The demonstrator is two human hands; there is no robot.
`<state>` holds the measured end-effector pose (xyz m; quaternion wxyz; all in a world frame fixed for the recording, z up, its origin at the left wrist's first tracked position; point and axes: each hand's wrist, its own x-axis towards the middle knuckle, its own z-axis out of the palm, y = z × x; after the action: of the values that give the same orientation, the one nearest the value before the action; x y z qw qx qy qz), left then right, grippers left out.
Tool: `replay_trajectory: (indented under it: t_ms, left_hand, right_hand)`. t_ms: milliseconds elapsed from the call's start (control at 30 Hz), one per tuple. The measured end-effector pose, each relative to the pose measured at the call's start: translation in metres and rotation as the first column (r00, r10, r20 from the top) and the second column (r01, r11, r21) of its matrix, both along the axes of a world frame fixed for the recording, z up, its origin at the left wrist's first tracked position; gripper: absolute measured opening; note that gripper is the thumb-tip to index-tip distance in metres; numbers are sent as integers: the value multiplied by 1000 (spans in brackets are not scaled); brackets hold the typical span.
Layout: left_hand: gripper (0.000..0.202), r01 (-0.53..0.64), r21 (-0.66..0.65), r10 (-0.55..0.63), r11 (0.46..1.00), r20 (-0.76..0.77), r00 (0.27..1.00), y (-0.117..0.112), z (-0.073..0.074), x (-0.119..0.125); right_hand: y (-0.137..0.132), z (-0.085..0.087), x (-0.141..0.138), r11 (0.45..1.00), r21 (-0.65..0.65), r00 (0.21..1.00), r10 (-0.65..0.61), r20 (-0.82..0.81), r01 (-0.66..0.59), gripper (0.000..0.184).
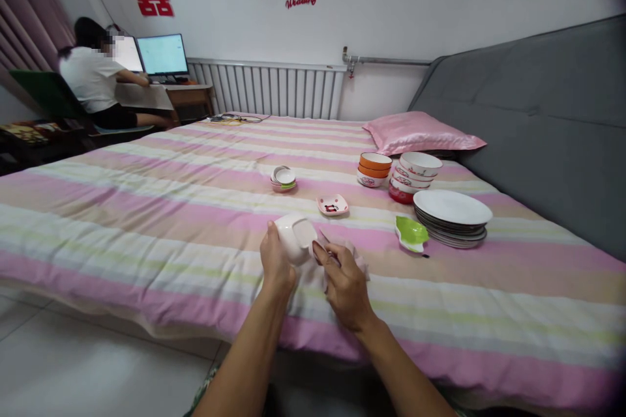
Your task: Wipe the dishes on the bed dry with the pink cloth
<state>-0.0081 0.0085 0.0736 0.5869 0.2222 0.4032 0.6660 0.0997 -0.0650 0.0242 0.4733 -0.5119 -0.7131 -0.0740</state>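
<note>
**Bowl in hand near the edge of a soft bed**

Grips a white bowl [295, 239] in the left hand [275, 268], fingers curled round its side, tipped on edge just above the striped bed [147, 221]. Pinches a pale cloth [357, 254] in the right hand [348, 288], fingers closed on it, against the bowl. Could slip under hard rubbing and roll to the tiled floor [98, 365]; cannot quite tell how firm the hold is. Beyond, could jolt the green dish [411, 233], plates [452, 207] and stacked bowls [415, 172] through the springy mattress.

Both forearms run bare to the left hand [276, 266] and right hand [346, 287].
</note>
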Motion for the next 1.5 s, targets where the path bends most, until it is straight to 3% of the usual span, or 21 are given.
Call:
replay_trajectory:
  t_ms: [333, 633, 800, 1000, 1233, 1500]
  left_hand:
    - [42, 76, 120, -51, 990, -198, 979, -7, -2, 5]
    - [38, 260, 134, -216, 956, -271, 938, -14, -8, 8]
    - [39, 253, 124, -218, 960, -241, 946, -13, -8, 9]
    - [39, 158, 108, -134, 982, -201, 970, -10, -7, 8]
    - [36, 33, 45, -32, 998, -37, 999, -2, -3, 5]
    - [35, 55, 33, -56, 998, 7, 998, -1, -3, 3]
  right_hand:
    - [1, -4, 2, 1000, 12, 1000, -4, 30, 4, 55]
    - [1, -2, 7, 986, -31, 983, -162, 92, 165, 55]
    - [2, -2, 10, 967, -27, 955, -247, 162, 254, 53]
    - [8, -5, 14, 946, -45, 933, -308, 187, 321, 51]
    - [5, -5, 10, 969, -89, 967, -219, 130, 232, 53]
    - [3, -2, 8, 999, -27, 999, -40, 30, 40, 61]
